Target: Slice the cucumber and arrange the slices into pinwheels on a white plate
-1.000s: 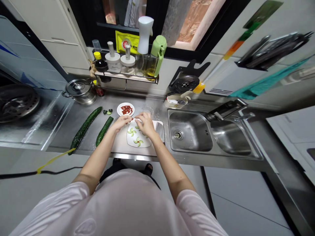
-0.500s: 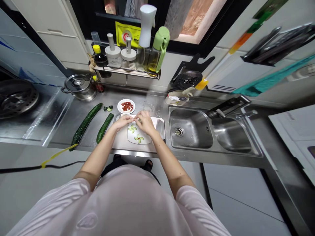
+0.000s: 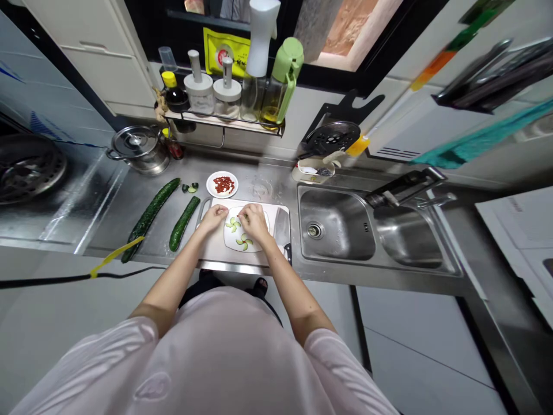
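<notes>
My left hand (image 3: 215,217) is over the left edge of a white plate (image 3: 230,245), its thumb and fingertips pinched together; what they hold, if anything, is too small to make out. Above the plate's upper right, my right hand (image 3: 254,222) pinches a small red piece at its fingertips. On the plate, thin green-edged cucumber slices form an upper pinwheel (image 3: 234,224) and a lower pinwheel (image 3: 244,242). The plate rests on a pale cutting board (image 3: 211,249). Behind it stands a white dish (image 3: 211,185) of chopped red pieces (image 3: 223,184).
A knife (image 3: 282,226) lies at the board's right end. To the left are a shorter cucumber (image 3: 184,223), a long cucumber (image 3: 151,218) and cucumber scraps (image 3: 190,188). A steel pot (image 3: 137,148) stands behind them. The double sink (image 3: 337,225) is at right, below a bottle shelf (image 3: 224,120) on the wall.
My hands have come apart: the right has moved down over the plate, the left slightly left. The view has shifted slightly, and the knife handle now shows beside my right forearm.
</notes>
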`<state>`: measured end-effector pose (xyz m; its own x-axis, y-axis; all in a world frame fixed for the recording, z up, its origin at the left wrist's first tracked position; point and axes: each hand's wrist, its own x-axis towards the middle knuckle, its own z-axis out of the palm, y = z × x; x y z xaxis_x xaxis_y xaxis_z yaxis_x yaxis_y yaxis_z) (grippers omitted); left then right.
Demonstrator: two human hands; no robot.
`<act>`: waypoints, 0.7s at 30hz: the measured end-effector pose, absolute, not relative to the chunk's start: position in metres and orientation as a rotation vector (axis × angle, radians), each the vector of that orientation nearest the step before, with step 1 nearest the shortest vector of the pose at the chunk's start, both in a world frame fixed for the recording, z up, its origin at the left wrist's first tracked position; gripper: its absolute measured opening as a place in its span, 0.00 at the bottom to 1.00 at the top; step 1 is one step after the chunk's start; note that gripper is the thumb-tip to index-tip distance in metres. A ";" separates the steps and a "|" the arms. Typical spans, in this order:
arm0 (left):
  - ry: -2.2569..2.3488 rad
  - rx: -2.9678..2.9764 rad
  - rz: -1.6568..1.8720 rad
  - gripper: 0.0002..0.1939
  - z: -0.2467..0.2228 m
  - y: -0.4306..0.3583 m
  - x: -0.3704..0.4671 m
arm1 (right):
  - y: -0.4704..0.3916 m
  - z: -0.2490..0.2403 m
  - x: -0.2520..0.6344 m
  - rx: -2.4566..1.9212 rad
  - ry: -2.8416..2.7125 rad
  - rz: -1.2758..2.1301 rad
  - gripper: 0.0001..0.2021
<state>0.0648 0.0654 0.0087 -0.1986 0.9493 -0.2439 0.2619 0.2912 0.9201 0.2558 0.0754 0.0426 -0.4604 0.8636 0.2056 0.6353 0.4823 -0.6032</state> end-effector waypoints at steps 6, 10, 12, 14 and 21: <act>1.924 1.325 0.832 0.12 -0.020 0.054 0.063 | 0.066 0.016 0.247 -1.399 -2.267 0.616 0.07; 2.014 1.390 0.779 0.15 -0.030 0.050 0.067 | 0.060 -0.003 0.239 -1.450 -2.313 0.590 0.08; 2.022 1.398 0.748 0.17 -0.033 0.049 0.069 | 0.059 -0.011 0.237 -1.466 -2.321 0.567 0.08; 2.029 1.399 0.710 0.19 -0.035 0.048 0.070 | 0.059 -0.016 0.236 -1.473 -2.318 0.544 0.08; 2.040 1.367 0.629 0.22 -0.033 0.046 0.076 | 0.060 -0.024 0.233 -1.480 -2.328 0.521 0.09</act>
<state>0.0756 0.0464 -0.0328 -0.2919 0.9319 -0.2154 0.6489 0.3584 0.6712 0.2327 0.0601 -0.0238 -0.4045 0.9109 0.0817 0.7892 0.3928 -0.4721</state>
